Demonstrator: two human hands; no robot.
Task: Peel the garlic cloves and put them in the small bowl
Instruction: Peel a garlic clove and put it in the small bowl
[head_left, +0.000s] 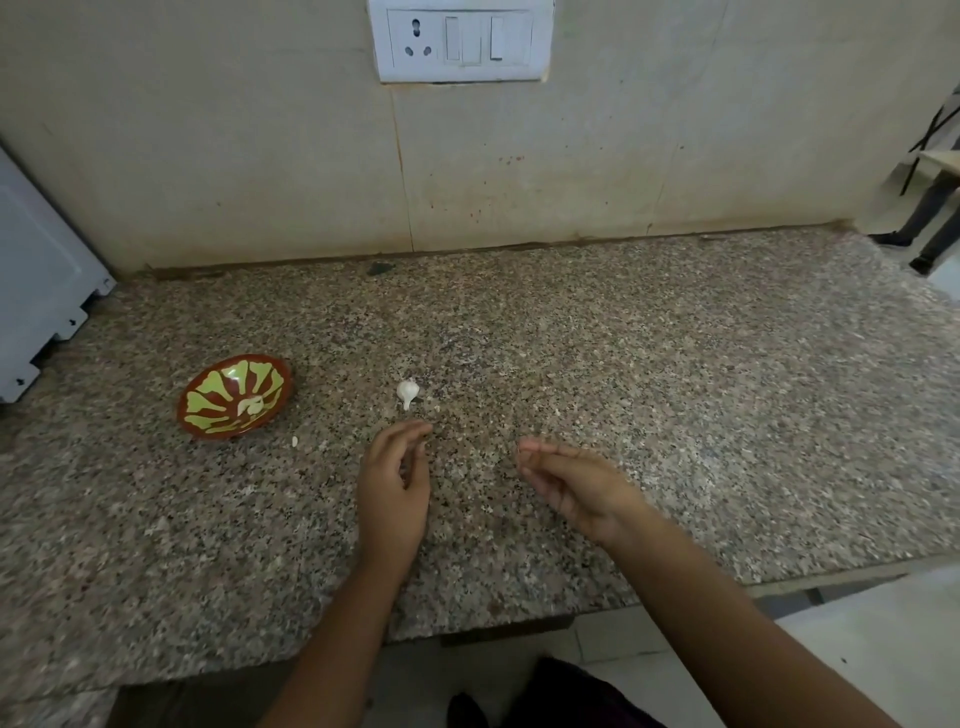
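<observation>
A white garlic piece (407, 393) with a thin stem lies on the granite counter (649, 389). To its left stands a small bowl (197, 415), red-brown with green petal shapes, with a pale peeled clove (253, 406) inside. My left hand (396, 478) hovers just below the garlic, fingers loosely extended and holding nothing. My right hand (571, 483) is further right above the counter, its fingers loosely curled with nothing visible in them.
A small white scrap (294, 441) lies right of the bowl. A white appliance (36, 291) stands at the far left. The wall carries a socket and switch plate (460, 39). The counter's front edge runs below my forearms.
</observation>
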